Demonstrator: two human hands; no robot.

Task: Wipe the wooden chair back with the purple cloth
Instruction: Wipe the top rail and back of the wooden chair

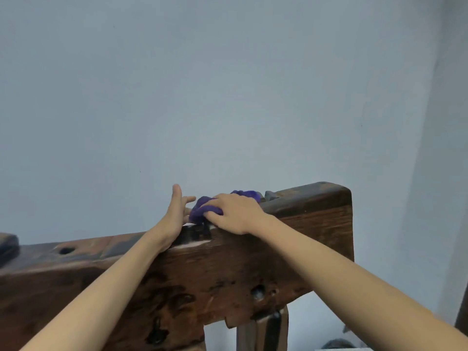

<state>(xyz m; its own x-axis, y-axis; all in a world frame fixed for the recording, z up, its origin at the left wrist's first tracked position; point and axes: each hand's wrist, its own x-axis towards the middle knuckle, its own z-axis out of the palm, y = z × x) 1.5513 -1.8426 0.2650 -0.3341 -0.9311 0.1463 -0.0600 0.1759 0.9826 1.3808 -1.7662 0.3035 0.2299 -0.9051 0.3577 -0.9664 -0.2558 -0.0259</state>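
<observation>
Pressing down on the purple cloth point(202, 210), the right hand point(236, 212) lies palm-down over it with its fingers curled into the bunched fabric, pinning it to the top edge of the wooden chair back point(228, 269). Part of the cloth pokes out beyond the knuckles, toward the raised right end of the chair back. Just left of the cloth, the left hand point(174, 214) stands edge-on against the same top edge, fingers straight and together, thumb pointing toward the cloth. A pale blue-grey wall point(228, 84) rises behind the chair back.
</observation>
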